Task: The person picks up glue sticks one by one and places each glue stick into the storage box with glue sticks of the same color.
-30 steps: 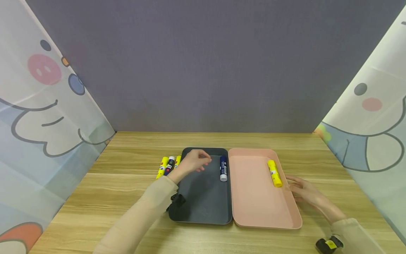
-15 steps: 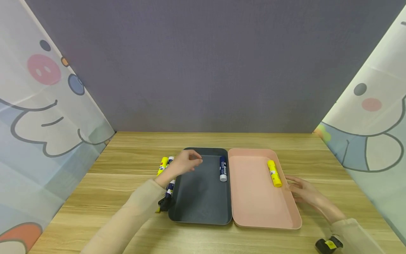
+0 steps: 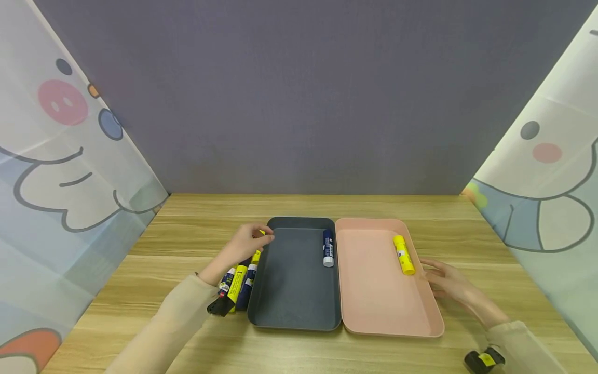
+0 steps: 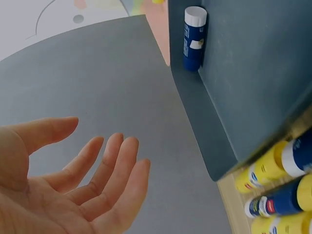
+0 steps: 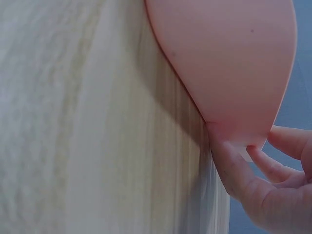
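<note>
the right hand touches the pink tray.

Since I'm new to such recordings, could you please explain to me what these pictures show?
There is no machine here: a person's bare left hand and bare right hand do the work. The wide picture is taken from the person's head, the other two from the left and right wrists. On the wood-grain table lie a dark grey rectangular tray and, to its right, a pale pink rectangular tray. A dark blue, white-capped tube lies in the grey tray, a yellow cylindrical tube in the pink one. More yellow and dark blue tubes lie left of the grey tray. The left hand hovers near the grey tray's left edge, holding nothing; the right hand touches the pink tray's right side.
</note>
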Available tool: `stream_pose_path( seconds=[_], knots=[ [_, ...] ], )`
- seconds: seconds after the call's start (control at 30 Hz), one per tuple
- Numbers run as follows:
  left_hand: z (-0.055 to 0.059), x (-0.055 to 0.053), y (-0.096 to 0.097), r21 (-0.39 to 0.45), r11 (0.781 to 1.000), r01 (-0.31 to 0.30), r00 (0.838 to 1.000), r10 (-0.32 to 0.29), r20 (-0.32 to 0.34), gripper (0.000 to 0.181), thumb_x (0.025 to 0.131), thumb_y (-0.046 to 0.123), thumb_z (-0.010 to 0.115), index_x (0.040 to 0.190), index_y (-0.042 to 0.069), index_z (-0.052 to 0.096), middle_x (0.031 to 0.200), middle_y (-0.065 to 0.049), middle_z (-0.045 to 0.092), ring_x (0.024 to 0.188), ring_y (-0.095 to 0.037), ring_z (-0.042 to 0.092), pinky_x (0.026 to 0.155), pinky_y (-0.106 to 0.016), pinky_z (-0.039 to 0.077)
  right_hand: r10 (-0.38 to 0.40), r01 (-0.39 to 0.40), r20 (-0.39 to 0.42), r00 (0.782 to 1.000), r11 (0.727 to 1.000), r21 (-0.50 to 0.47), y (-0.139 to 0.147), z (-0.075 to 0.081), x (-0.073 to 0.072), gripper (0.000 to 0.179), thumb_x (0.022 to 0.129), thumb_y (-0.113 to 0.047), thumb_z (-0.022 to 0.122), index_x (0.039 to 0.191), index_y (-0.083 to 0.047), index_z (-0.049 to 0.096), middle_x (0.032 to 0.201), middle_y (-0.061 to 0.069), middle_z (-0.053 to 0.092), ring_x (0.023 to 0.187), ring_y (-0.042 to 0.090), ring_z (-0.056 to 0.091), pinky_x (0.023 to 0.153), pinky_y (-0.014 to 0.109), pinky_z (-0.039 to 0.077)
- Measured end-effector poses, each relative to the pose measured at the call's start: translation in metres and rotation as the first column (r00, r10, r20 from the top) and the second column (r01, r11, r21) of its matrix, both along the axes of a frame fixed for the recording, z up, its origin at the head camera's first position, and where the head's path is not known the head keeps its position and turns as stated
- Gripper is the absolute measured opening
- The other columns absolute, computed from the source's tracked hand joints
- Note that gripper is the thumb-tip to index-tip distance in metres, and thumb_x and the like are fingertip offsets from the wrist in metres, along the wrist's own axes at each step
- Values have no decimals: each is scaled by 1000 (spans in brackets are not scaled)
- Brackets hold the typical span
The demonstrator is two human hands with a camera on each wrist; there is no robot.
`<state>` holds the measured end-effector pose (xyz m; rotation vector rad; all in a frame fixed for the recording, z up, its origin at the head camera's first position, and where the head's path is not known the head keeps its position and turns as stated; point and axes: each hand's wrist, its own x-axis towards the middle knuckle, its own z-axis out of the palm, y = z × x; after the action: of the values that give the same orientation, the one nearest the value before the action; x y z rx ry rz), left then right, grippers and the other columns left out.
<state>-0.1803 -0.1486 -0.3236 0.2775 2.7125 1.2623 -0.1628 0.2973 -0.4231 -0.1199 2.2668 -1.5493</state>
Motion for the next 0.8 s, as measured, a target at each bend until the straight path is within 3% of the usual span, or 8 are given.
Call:
stream_pose_path(
  seconds=[0.33, 0.5, 0.8],
  knots=[
    [-5, 9, -24, -32, 997, -72, 997, 71, -37, 24, 86, 11, 55, 104, -5, 57, 89, -17, 59, 63, -17, 56, 51, -28, 45, -11, 11, 2, 1000, 1000, 10, 0, 0, 1, 63, 92, -21, 48, 134, 14, 15, 123, 35, 41, 109, 39, 47, 80, 40, 49],
    [-8, 11, -37, -90, 989, -118, 992, 114, -45, 27, 85, 13, 56, 104, -5, 57, 93, -21, 59, 70, -21, 57, 56, -30, 47, -15, 15, 8, 1000, 1000, 14, 0, 0, 2, 63, 92, -21, 48, 134, 13, 16, 122, 34, 42, 110, 39, 46, 80, 40, 48],
    [-19, 19, -57, -138, 982, -130, 990, 122, -68, 34, 84, 13, 57, 110, -8, 53, 93, -21, 60, 74, -25, 58, 60, -34, 48, -4, 4, 12, 1000, 1000, -5, 1, -1, 0, 63, 92, -21, 47, 134, 13, 15, 123, 35, 41, 110, 39, 46, 81, 42, 48]
  ],
)
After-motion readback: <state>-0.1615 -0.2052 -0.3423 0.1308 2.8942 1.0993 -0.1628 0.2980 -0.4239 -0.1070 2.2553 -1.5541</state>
